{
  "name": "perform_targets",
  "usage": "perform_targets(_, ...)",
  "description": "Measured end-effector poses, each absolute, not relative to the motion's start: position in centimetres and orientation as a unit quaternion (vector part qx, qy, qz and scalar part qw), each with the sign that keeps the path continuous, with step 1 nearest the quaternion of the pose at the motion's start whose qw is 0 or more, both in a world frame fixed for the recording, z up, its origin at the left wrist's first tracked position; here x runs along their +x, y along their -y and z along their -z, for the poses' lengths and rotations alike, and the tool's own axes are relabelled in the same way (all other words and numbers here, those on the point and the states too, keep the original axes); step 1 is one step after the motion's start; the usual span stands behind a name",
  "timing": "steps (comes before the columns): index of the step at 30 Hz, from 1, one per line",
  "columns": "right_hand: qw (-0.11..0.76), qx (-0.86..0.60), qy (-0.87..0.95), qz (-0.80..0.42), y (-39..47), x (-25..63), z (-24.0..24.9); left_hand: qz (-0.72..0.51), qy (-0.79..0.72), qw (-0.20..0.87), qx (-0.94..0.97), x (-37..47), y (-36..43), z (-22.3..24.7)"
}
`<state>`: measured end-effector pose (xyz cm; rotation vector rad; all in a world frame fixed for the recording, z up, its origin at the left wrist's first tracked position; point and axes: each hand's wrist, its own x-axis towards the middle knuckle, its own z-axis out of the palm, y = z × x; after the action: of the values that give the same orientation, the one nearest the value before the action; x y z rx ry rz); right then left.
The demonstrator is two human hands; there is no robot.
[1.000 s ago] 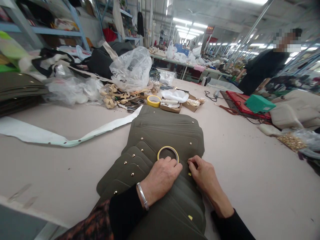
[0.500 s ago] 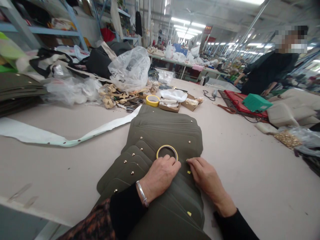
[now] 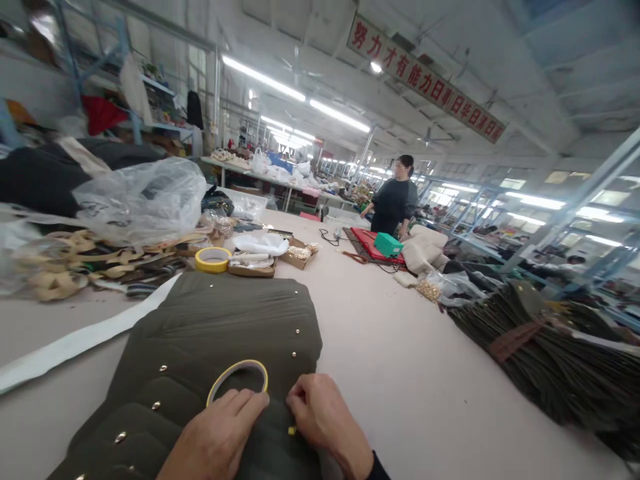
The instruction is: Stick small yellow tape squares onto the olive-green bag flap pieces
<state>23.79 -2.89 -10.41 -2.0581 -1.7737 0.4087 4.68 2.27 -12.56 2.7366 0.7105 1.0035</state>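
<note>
My left hand [image 3: 216,433] is closed on a roll of yellow tape [image 3: 243,363], tilted up on edge above a stack of olive-green panels [image 3: 235,307]. Small gold-coloured studs [image 3: 163,368] dot the panels on both sides. At the stack's right edge, my right hand [image 3: 320,417] has its fingertips pinched together against the material; what they hold is hidden. A small yellow tape piece [image 3: 291,431] shows just below those fingers. Beyond the fingertips sits another stud [image 3: 294,354].
Behind the stack lie another yellow tape roll [image 3: 213,259], small boxes [image 3: 300,253] and plastic bags [image 3: 145,200]. A pale strip [image 3: 95,340] runs left. At right are a green box [image 3: 388,244] and bundled dark panels [image 3: 545,360]. A person [image 3: 395,197] stands across the table.
The view has swung up and right. My right hand has shifted nearer me along the panel edge, and a stud now shows beyond it. My left hand still holds the tape roll.
</note>
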Motion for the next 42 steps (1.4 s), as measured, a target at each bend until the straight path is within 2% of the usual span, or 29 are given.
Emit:
perform_targets(3, 0.235, -0.698, 0.649, -0.189, 3.9, 24.4, 10.4, -0.409, -0.210, 0.087, 0.884, 4.5, -2.7, 11.5)
perform_targets(5, 0.293, -0.679, 0.648, -0.183, 4.2, 24.4, 10.1, -0.422, -0.208, 0.097, 0.877, 4.6, -2.8, 10.8)
perform_targets(8, 0.405, -0.621, 0.641, -0.200, 4.6, 23.7, 9.0, -0.389, -0.225, 0.135, 0.883, 4.7, -2.3, 10.0)
perform_targets(11, 0.463, -0.546, 0.665, -0.212, 5.0, 22.9, 7.9, -0.348, -0.259, 0.187, 0.881, 4.6, -1.3, 9.2)
perform_targets(23, 0.409, -0.497, 0.762, -0.076, 4.9, 22.1, 8.7, -0.302, -0.262, 0.216, 0.891, 4.5, -0.3, 9.1)
perform_targets(30, 0.410, -0.499, 0.763, -0.014, 4.9, 21.8, 9.8, -0.215, -0.295, 0.192, 0.911, 4.9, -0.3, 8.5)
perform_targets(34, 0.429, -0.563, 0.704, -0.054, 4.9, 21.7, 9.5, -0.217, -0.299, 0.153, 0.917, 5.5, -0.8, 8.5)
perform_targets(39, 0.450, -0.646, 0.580, -0.209, 4.5, 21.5, 8.9, -0.299, -0.269, 0.134, 0.906, 6.2, -1.0, 9.3)
perform_targets(42, 0.441, -0.664, 0.574, -0.189, 4.1, 22.2, 9.6, -0.359, -0.255, 0.139, 0.887, 6.3, -0.6, 9.5)
